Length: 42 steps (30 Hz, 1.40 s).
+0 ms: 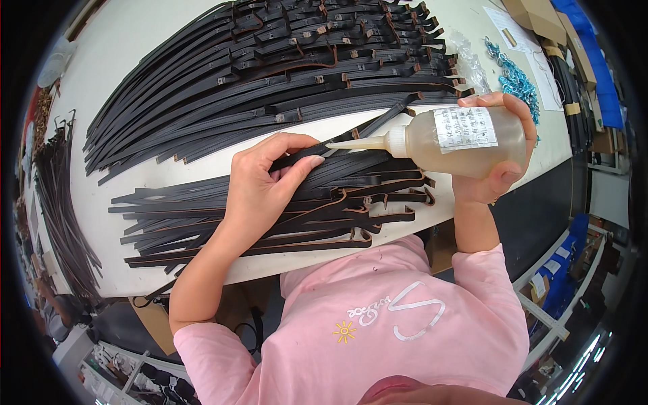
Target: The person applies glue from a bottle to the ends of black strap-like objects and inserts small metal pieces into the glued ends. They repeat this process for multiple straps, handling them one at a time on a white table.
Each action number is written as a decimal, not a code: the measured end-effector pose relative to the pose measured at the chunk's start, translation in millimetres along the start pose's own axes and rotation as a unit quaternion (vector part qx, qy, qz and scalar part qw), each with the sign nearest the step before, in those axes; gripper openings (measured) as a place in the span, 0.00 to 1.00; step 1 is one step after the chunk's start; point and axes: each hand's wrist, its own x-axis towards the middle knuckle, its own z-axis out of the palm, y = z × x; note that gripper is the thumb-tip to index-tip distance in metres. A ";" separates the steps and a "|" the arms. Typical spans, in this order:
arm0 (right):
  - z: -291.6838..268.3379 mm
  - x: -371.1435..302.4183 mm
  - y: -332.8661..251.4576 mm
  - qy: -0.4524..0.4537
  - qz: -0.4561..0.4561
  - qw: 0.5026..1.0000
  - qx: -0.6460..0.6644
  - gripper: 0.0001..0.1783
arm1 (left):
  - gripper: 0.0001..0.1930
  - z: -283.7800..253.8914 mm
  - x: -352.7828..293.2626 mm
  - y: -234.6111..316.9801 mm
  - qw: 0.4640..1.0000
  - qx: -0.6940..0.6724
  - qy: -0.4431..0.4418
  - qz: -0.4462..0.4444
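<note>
My left hand pinches a black leather strap between thumb and fingers, above a smaller pile of straps. In my right hand is a translucent squeeze bottle with a white label and a white collar. The bottle lies tilted on its side, its long pointed nozzle aimed left at the held strap. The tip is at or very near the strap, close to my left thumb; whether any liquid comes out cannot be seen. Below my hands lie several black straps with brown edges and folded ends.
A large bundle of black straps with metal buckles covers the table's far side. Teal metal pieces and clear plastic lie at the far right. More thin dark strips hang over the left edge of the white table. Cardboard stands far right.
</note>
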 end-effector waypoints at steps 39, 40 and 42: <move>-90.6 69.5 19.6 -0.358 0.323 0.875 -0.038 0.34 | 0.16 -20.6 -0.2 4.4 0.988 -0.127 -0.045 -0.073; -93.5 73.7 5.4 -0.385 0.367 0.842 -0.092 0.27 | 0.16 -19.7 -1.0 2.8 0.989 -0.127 -0.041 -0.065; -88.4 69.0 -9.7 -0.418 0.346 0.809 -0.227 0.25 | 0.16 -18.3 -2.0 1.6 0.989 -0.127 -0.035 -0.061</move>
